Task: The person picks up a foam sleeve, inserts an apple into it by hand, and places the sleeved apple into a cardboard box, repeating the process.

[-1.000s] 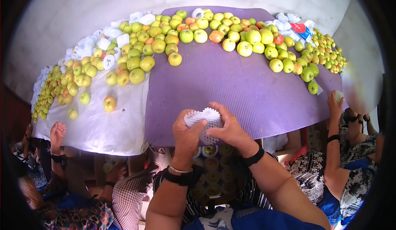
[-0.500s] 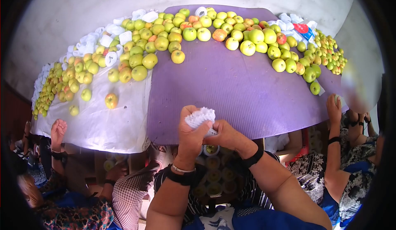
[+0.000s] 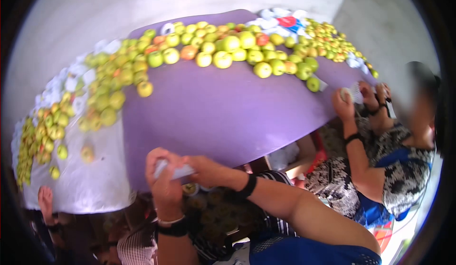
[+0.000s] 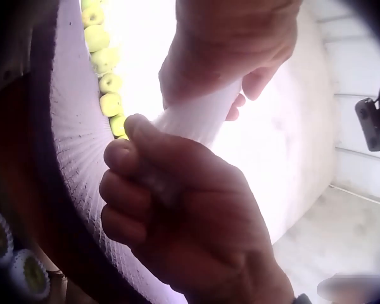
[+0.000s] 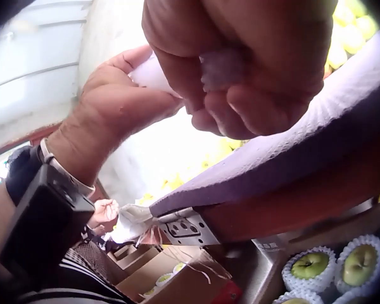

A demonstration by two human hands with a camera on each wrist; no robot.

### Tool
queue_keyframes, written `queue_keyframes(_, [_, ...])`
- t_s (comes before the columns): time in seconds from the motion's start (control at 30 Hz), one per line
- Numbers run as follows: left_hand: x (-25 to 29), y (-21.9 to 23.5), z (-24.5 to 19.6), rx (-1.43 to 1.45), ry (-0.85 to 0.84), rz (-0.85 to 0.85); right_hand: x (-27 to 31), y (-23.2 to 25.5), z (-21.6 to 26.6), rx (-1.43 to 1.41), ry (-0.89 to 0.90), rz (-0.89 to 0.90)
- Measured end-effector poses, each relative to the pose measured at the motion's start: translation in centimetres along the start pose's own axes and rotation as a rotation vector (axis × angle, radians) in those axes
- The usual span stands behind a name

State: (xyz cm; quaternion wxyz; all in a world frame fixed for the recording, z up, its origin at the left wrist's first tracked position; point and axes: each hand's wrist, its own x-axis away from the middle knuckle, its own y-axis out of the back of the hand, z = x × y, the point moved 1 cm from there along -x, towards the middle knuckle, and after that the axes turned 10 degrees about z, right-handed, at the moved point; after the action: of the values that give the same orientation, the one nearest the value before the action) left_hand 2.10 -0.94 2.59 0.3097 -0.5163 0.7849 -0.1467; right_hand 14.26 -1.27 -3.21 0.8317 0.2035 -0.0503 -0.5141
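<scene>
1. The purple mat (image 3: pixel 218 108) spreads out ahead of the hands, and both appear over its near edge. That edge slants off and away to the right; a broad stretch of purple surface lies between the hands and the apples, giving room to move forward.
2. The white sheet (image 3: pixel 95 189) lies beyond the hands to the left, its edge meeting the mat's side.
3. The apples (image 3: pixel 222 60), green, yellow and some reddish, curve in a long heap ahead of the hands, from far left to far right, well apart from them.
4. The net-wrapped apples (image 5: pixel 309 265) sit below the hands, lower than the mat's edge.
5. The left hand (image 3: pixel 165 184) is closed, its fingers curled round one end of the foam sleeve and its thumb pressed along it.
6. The right hand (image 3: pixel 208 171) is just beside it, its fingers curled round the sleeve's other part, with little room between the two.
7. The foam sleeve (image 3: pixel 180 171), white and semi-translucent, spans the short gap between the hands, touching both. Whether anything is inside it, I cannot tell.
8. The stray apple (image 3: pixel 87 154), slightly blurred, lies on the sheet, ahead and left of the left hand.
</scene>
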Motion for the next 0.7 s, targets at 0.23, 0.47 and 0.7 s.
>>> queue_keyframes(0.23, [1.2,-1.4,-0.2,-0.331,-0.08,0.028,-0.6,-1.8,1.7,0.164,-0.076,-0.095])
queue_keyframes(0.47, [2.4,-5.8,-0.7,-0.67,-0.284,0.22,-0.9,-0.1,1.8,0.416,0.113,-0.329])
queue_keyframes(0.7, [2.5,-5.4,-2.0,-0.376,-0.303,0.111,-0.9,-1.2,2.2,0.423,0.319,-0.426])
